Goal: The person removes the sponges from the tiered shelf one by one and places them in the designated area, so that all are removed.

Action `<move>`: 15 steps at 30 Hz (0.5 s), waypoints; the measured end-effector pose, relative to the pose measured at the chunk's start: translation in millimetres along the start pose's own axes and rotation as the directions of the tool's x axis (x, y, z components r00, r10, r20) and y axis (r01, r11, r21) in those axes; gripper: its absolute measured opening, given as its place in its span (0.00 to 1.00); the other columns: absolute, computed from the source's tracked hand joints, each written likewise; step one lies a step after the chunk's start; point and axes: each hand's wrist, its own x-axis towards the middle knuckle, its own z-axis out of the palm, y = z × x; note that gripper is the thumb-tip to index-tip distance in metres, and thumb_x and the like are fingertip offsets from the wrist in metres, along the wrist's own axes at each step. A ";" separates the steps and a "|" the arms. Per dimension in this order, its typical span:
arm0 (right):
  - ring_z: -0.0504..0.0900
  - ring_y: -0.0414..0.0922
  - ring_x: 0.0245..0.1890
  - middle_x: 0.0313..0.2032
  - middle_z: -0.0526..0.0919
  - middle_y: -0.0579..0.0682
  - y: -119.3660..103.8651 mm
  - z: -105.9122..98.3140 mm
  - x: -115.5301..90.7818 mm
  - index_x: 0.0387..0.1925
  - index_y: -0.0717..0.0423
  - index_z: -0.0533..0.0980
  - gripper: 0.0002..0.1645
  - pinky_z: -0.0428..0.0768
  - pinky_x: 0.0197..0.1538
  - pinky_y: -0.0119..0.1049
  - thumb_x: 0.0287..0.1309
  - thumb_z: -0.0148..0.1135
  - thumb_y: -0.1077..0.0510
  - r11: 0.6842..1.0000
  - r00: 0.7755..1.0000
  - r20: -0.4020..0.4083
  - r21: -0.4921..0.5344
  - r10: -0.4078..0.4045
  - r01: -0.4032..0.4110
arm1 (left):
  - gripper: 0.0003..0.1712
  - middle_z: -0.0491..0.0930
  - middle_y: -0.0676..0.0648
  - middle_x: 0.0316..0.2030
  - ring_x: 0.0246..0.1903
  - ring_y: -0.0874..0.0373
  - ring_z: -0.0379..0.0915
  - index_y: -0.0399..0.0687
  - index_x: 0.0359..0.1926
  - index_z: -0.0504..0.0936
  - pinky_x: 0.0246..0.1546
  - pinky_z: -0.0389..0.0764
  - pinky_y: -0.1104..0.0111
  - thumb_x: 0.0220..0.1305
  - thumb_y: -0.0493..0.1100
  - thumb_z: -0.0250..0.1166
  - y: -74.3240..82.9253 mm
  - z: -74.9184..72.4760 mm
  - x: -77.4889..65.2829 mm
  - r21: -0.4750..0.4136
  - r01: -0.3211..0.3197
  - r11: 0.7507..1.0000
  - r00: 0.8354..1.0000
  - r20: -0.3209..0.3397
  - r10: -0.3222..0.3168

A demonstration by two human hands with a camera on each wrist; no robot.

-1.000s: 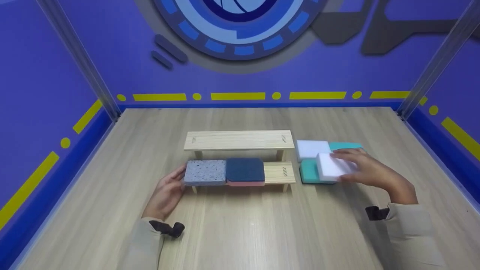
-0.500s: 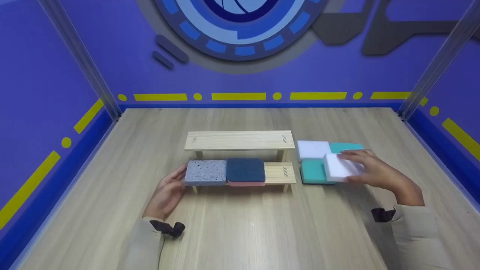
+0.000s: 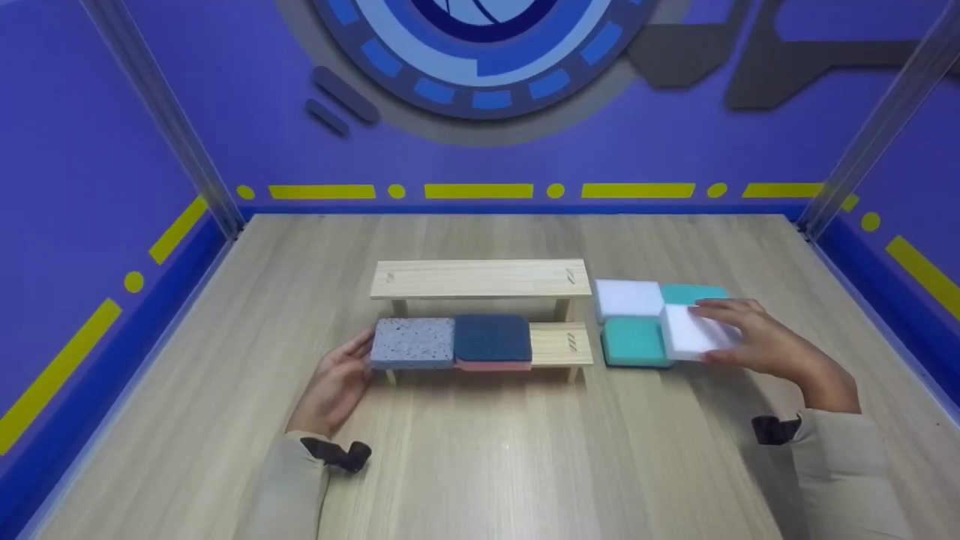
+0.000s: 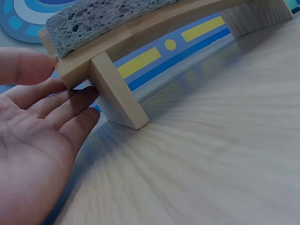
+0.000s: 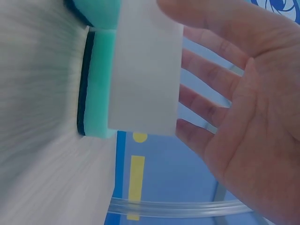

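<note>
At right, green sponges (image 3: 634, 340) and a second block (image 3: 627, 298) crowd the white block (image 3: 688, 334), which my half-spread right hand (image 3: 769, 345) pinches; its free end points left, long axis unclear. My left hand (image 3: 330, 388), fingers loose, touches the bench (image 3: 559, 345).

Right hand (image 3: 772, 345) and the white sponge (image 3: 696, 333) it holds, displaced rightward from their earlier position; the front green sponge (image 3: 634, 342) now lies more fully exposed

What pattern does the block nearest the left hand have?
The block is grey with dark specks, best seen in the left wrist view.
</note>
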 end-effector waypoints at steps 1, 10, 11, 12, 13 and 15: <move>0.56 0.68 0.63 0.64 0.64 0.70 0.4 -0.3 -0.5 0.64 0.66 0.66 0.41 0.65 0.56 0.71 0.51 0.70 0.54 1.000 1.000 0.002 0.002 0.004 -0.004 | 0.40 0.44 0.30 0.73 0.56 0.62 0.73 0.25 0.71 0.46 0.57 0.74 0.74 0.55 0.19 0.40 0.2 -0.2 0.1 0.004 0.003 1.000 1.000 -0.002 -0.003; 0.54 0.68 0.64 0.66 0.61 0.70 3.3 0.6 -2.5 0.66 0.64 0.65 0.41 0.62 0.57 0.74 0.53 0.68 0.54 0.998 0.998 0.012 -0.006 0.056 -0.056 | 0.42 0.56 0.33 0.70 0.55 0.58 0.73 0.27 0.71 0.48 0.55 0.76 0.73 0.52 0.18 0.40 0.6 -0.2 0.5 0.010 0.017 1.000 1.000 -0.019 -0.017; 0.54 0.68 0.64 0.66 0.61 0.70 3.9 0.9 -2.5 0.66 0.64 0.65 0.41 0.62 0.57 0.74 0.53 0.68 0.55 0.998 0.998 0.011 -0.008 0.058 -0.058 | 0.42 0.54 0.32 0.70 0.56 0.59 0.73 0.27 0.71 0.48 0.55 0.76 0.73 0.51 0.18 0.40 0.5 -0.2 0.4 0.009 0.016 1.000 1.000 -0.017 -0.016; 0.53 0.68 0.65 0.66 0.61 0.70 4.4 1.1 -2.6 0.66 0.64 0.65 0.41 0.62 0.57 0.74 0.53 0.68 0.55 0.998 0.998 0.010 -0.010 0.060 -0.060 | 0.42 0.52 0.31 0.71 0.56 0.59 0.73 0.26 0.71 0.48 0.56 0.75 0.73 0.52 0.18 0.39 0.2 -0.3 0.5 0.007 0.015 1.000 1.000 -0.014 -0.014; 0.53 0.69 0.64 0.66 0.61 0.70 5.0 1.4 -2.7 0.66 0.64 0.64 0.41 0.61 0.58 0.74 0.53 0.68 0.56 0.998 0.998 0.010 -0.014 0.062 -0.061 | 0.41 0.50 0.30 0.71 0.56 0.59 0.73 0.26 0.71 0.47 0.57 0.75 0.73 0.51 0.18 0.39 0.0 -0.4 0.4 0.009 0.011 1.000 1.000 -0.012 -0.011; 0.53 0.69 0.65 0.66 0.60 0.71 6.3 1.8 -3.0 0.66 0.64 0.64 0.41 0.62 0.58 0.74 0.53 0.68 0.57 0.998 0.998 0.007 -0.019 0.063 -0.063 | 0.41 0.47 0.29 0.72 0.56 0.60 0.73 0.25 0.71 0.47 0.60 0.74 0.72 0.52 0.18 0.38 -0.2 -0.6 0.3 0.009 0.004 1.000 1.000 -0.005 -0.004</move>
